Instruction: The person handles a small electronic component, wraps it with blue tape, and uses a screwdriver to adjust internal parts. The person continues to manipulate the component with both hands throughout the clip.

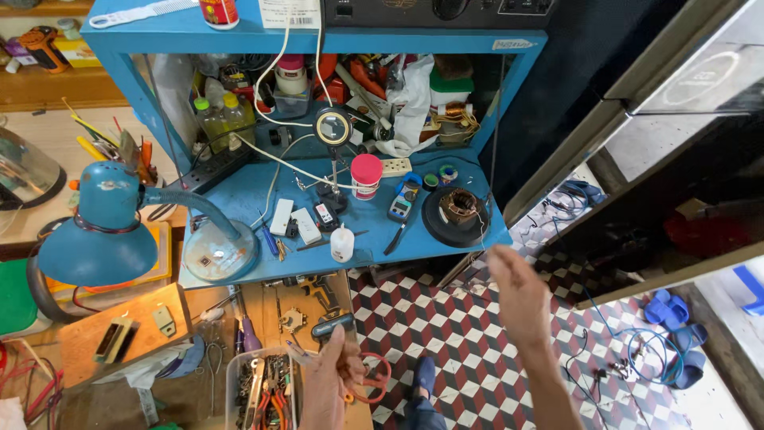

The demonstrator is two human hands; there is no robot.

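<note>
My left hand (pixel 328 381) is low in the middle of the view, fingers closed around a small tool with a dark grip (pixel 333 325) that sticks up above them. Red loop handles (pixel 376 381) show just to the right of that hand; I cannot tell if it holds them too. My right hand (pixel 519 293) is raised over the checkered floor (pixel 461 334) to the right of the blue workbench (pixel 239 195). It is flat, slightly blurred, and holds nothing.
On the bench stand a blue desk lamp (pixel 103 231), a round magnifier (pixel 333 127), a pink-capped jar (pixel 366 175), a meter (pixel 403 204) and a wound motor core on a black disc (pixel 458 211). A clear box of hand tools (pixel 263 386) sits below. Blue sandals (pixel 676 334) lie right.
</note>
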